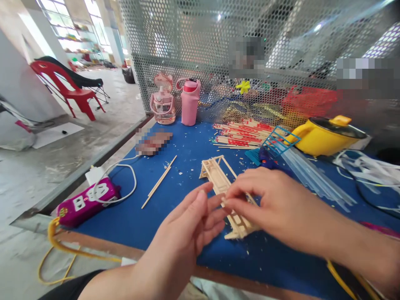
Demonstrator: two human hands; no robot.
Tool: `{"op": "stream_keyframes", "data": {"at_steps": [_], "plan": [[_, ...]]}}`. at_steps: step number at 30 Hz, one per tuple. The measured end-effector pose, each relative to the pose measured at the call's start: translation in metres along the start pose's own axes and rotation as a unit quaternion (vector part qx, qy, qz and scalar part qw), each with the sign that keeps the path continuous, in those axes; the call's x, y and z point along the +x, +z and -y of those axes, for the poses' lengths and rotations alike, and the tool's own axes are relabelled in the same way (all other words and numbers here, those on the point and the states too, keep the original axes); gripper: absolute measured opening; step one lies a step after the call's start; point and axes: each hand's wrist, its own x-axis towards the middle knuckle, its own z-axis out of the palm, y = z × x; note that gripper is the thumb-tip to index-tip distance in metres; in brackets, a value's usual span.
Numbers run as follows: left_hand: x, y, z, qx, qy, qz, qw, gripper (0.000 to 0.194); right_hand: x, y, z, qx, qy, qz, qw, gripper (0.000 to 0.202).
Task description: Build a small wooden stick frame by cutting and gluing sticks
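Head view: light wooden frame (pixel 218 177) is laid on the blue worktop (pixel 125 223), right in front of the hands, set at a slant, near end partly covered by the right hand (pixel 223 201). Right grip is closed, thumb and index pinched on a small pale bit (pixel 223 200), too small to be identified. Left hand (pixel 195 225) is held palm inward beside the frame; its grip is released, fingers spread and loosely curled, index fingertip brought up to the right-hand pinch.

Left of the frame, thin wooden sticks (pixel 159 182) are placed side by side. Farther left, a purple power strip (pixel 86 203) is set near the worktop edge, with a white charger (pixel 94 176) plugged in; a white cable (pixel 135 177) is routed from it to a pixelated flat object (pixel 154 143).

At the back, a clear bottle (pixel 164 110) and a pink bottle (pixel 190 107) are stood upright by the perforated metal panel (pixel 193 46). Red-marked sticks (pixel 237 134) are piled beyond the frame. Teal lattice piece (pixel 283 141) is propped between that pile and the yellow pot (pixel 323 137). Translucent sticks (pixel 315 179) are bunched beyond the right hand.
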Motion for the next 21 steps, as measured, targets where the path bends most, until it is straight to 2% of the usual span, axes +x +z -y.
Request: {"op": "stream_keyframes", "data": {"at_steps": [3, 5, 6, 8, 11, 13, 16, 21], "plan": [[0.012, -0.009, -0.004, 0.001, 0.093, -0.056, 0.994, 0.011, 0.02, -0.008, -0.014, 0.053, 0.159, 0.059, 0.984, 0.02], [0.023, -0.009, -0.008, -0.013, 0.129, -0.087, 0.988, 0.008, 0.033, -0.008, -0.025, 0.076, 0.198, 0.069, 0.975, 0.022], [0.029, -0.008, -0.01, -0.011, 0.125, -0.096, 0.987, 0.008, 0.039, -0.008, -0.029, 0.089, 0.202, 0.07, 0.973, 0.024], [0.042, -0.004, -0.014, 0.013, 0.077, -0.082, 0.994, 0.012, 0.047, -0.005, -0.036, 0.114, 0.204, 0.062, 0.97, 0.026], [0.061, 0.003, -0.02, 0.052, 0.017, 0.003, 0.998, 0.02, 0.051, -0.003, -0.04, 0.13, 0.21, 0.053, 0.968, 0.026], [0.074, 0.005, -0.023, 0.067, 0.028, 0.031, 0.997, 0.02, 0.053, -0.002, -0.039, 0.121, 0.218, 0.062, 0.966, 0.026], [0.086, 0.006, -0.026, 0.078, 0.037, 0.026, 0.996, 0.018, 0.056, 0.0, -0.036, 0.105, 0.223, 0.084, 0.965, 0.024], [0.09, 0.006, -0.029, 0.092, 0.009, 0.034, 0.995, 0.016, 0.061, 0.004, -0.033, 0.065, 0.232, 0.091, 0.966, 0.023]]}}
